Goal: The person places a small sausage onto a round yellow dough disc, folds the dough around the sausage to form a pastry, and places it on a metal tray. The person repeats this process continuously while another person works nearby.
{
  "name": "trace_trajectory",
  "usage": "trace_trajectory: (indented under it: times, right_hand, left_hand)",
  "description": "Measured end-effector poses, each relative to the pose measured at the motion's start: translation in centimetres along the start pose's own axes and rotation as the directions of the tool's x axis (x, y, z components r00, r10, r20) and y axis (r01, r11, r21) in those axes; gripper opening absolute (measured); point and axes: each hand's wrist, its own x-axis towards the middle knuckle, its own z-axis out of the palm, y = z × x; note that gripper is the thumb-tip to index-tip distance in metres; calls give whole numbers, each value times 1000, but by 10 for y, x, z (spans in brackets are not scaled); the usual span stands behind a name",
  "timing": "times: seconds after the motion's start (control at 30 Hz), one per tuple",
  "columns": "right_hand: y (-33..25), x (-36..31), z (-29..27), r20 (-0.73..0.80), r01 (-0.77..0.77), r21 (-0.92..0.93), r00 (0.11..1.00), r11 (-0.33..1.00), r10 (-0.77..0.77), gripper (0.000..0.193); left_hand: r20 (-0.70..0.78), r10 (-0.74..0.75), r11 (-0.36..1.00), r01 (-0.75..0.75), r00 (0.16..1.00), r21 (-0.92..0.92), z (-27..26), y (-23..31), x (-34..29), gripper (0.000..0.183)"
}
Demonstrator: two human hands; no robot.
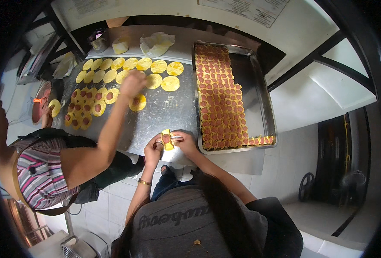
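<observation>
Dough round (167,139), yellow with a slice of pink sausage at its middle, sits at the near edge of the counter (164,112), pinched between both hands; the left hand (152,145) is closed on its left side and the right hand (184,141) is closed on its right, fingers curled around it; one piece only is being held. Farther back on the steel counter lie plain yellow discs (130,64) in two loose rows, about fourteen that I can count; beside them, to the left, sits a cluster of filled discs (87,107) with sausage on top, roughly a dozen, and one more filled disc (138,102) lies apart under another person's reaching hand (132,82); that person, in a striped top, stands at the left and holds a further disc in the other hand. To the right stands one large metal tray (259,90), about two-thirds packed with finished pieces (218,99) in tight rows, too many to count. Two crumpled bags lie at the counter's far edge; the surface is dusted with flour; the floor is pale tile, the walls white.
</observation>
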Motion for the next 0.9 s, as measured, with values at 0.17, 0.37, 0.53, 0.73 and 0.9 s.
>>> trace_trajectory:
  times: [0.17,0.37,0.53,0.73,0.9]
  right_hand:
    - [-11,3,5,79,-41,24,996,999,39,29]
    - [-63,-8,19,92,-77,353,995,933,48,34]
    - [-41,-10,14,-29,-124,39,992,992,125,31]
    - [-44,-3,2,-11,-54,-312,999,949,53,28]
    - [-54,-10,3,89,71,-377,995,924,-40,35]
  left_hand:
    - [43,-48,983,55,998,-177,-3,-7,8,21]
    - [-7,-91,941,83,996,-327,-5,3,2,9]
    - [-2,-42,902,36,999,-431,-3,7,-5,17]
    - [83,-88,924,112,993,-365,-9,10,-8,20]
    - [-14,417,878,-399,909,265,-1,13,-6,17]
